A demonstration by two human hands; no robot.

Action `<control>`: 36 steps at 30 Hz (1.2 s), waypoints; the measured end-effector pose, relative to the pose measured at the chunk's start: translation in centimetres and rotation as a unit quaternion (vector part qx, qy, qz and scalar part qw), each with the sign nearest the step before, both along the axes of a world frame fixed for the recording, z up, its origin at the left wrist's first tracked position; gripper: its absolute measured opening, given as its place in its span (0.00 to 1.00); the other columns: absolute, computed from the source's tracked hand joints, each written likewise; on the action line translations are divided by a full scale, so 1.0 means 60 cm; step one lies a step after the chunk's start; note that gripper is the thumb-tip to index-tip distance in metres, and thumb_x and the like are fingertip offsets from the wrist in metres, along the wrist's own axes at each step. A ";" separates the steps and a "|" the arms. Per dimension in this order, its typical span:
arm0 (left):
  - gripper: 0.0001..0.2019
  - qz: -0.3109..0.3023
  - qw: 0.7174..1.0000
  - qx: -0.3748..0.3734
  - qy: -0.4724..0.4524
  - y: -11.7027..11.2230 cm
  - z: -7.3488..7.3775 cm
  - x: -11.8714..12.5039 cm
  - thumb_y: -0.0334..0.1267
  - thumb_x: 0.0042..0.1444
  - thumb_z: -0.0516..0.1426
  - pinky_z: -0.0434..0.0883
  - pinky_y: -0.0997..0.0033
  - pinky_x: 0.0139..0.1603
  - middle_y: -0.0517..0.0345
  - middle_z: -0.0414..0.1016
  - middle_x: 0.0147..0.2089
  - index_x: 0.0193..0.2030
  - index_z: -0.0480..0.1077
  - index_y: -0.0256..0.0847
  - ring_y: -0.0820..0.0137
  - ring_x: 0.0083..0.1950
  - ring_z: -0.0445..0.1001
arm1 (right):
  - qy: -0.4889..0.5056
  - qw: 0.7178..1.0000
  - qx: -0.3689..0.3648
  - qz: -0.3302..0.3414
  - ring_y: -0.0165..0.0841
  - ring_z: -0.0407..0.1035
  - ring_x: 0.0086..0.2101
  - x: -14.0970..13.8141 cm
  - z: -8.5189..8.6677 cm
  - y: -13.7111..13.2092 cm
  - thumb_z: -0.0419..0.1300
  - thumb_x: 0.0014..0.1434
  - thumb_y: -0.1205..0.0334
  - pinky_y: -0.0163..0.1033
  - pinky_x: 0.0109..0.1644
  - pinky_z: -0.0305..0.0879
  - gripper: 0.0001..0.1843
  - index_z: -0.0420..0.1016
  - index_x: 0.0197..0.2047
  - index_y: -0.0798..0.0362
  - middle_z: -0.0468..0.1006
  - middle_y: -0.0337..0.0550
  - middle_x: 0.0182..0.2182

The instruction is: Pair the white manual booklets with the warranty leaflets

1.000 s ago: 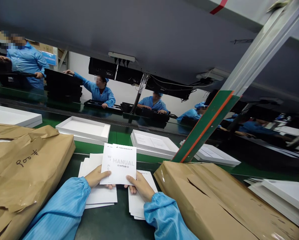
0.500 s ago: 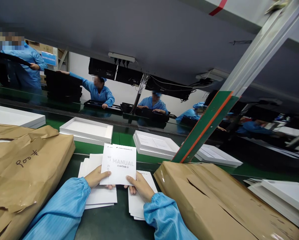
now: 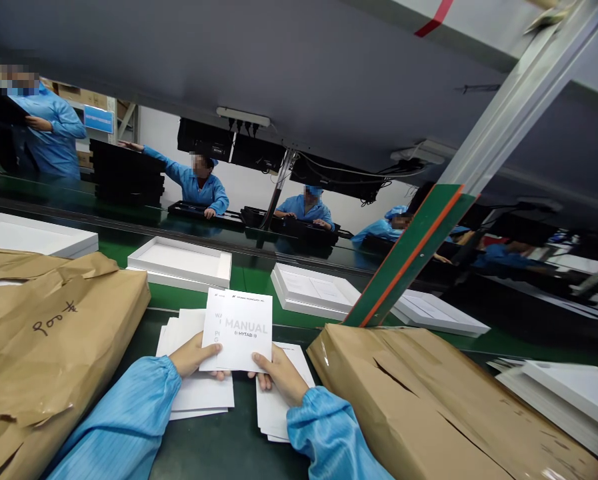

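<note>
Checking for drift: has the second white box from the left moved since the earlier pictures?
Yes. The second white box from the left has shifted right, closer to the green-and-orange post.

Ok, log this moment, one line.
left hand: holds rear booklet; right hand: holds overlapping MANUAL booklet; beneath: left paper stack, right paper stack

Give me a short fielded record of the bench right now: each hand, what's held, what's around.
Left hand: pinching the leaflet's lower left edge
Right hand: pinching the MANUAL booklet's lower right corner
Held: MANUAL booklet, partly covering a printed leaflet
Below hands: left paper stack, right paper stack
Flanks: brown-wrapped package marked in pen at left; slit brown package at right
Beyond: white open-topped boxes on a green surface; co-workers in blue farther back
</note>
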State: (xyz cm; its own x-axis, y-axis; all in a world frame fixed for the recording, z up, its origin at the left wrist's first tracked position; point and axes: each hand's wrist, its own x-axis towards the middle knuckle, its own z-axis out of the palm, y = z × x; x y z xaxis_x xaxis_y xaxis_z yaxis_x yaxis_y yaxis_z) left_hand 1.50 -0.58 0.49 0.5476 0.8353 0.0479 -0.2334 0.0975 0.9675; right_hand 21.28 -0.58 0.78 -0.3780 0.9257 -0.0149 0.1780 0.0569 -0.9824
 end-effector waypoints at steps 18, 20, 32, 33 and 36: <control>0.27 -0.003 1.000 -0.004 -0.006 -0.003 0.004 0.000 0.44 0.44 0.53 0.61 0.76 0.20 0.51 0.72 0.22 0.49 0.54 0.30 0.70 0.22 0.70 | 0.003 1.000 -0.002 -0.001 0.22 0.58 0.11 0.000 0.000 0.000 0.52 0.46 0.48 0.28 0.12 0.50 0.21 0.58 0.34 0.58 0.69 0.37 0.16; 0.27 -0.004 1.000 -0.001 -0.006 -0.003 0.004 0.000 0.44 0.45 0.53 0.61 0.76 0.20 0.51 0.72 0.22 0.49 0.54 0.29 0.70 0.22 0.70 | 0.002 1.000 -0.001 -0.001 0.22 0.58 0.11 0.000 -0.001 0.001 0.52 0.46 0.48 0.28 0.12 0.50 0.21 0.58 0.34 0.58 0.69 0.37 0.16; 0.28 -0.001 1.000 0.000 0.003 -0.002 0.002 -0.002 0.45 0.45 0.53 0.61 0.76 0.20 0.51 0.72 0.23 0.49 0.53 0.29 0.70 0.23 0.70 | -0.001 1.000 -0.003 0.000 0.22 0.58 0.11 0.001 -0.003 0.002 0.52 0.45 0.48 0.28 0.12 0.50 0.21 0.59 0.35 0.58 0.69 0.36 0.16; 0.28 -0.001 1.000 0.000 0.003 -0.003 0.002 -0.002 0.45 0.45 0.53 0.61 0.76 0.20 0.51 0.72 0.22 0.49 0.53 0.29 0.70 0.23 0.70 | -0.001 1.000 -0.003 0.000 0.22 0.58 0.11 0.001 -0.003 0.002 0.52 0.45 0.48 0.28 0.12 0.50 0.21 0.59 0.35 0.58 0.69 0.36 0.16; 0.27 -0.001 1.000 -0.002 0.004 -0.003 0.004 -0.002 0.44 0.45 0.53 0.61 0.76 0.20 0.51 0.72 0.23 0.49 0.54 0.29 0.70 0.23 0.70 | 0.000 1.000 -0.002 0.002 0.22 0.58 0.11 0.001 -0.001 0.001 0.52 0.46 0.48 0.28 0.12 0.50 0.21 0.58 0.34 0.58 0.69 0.37 0.16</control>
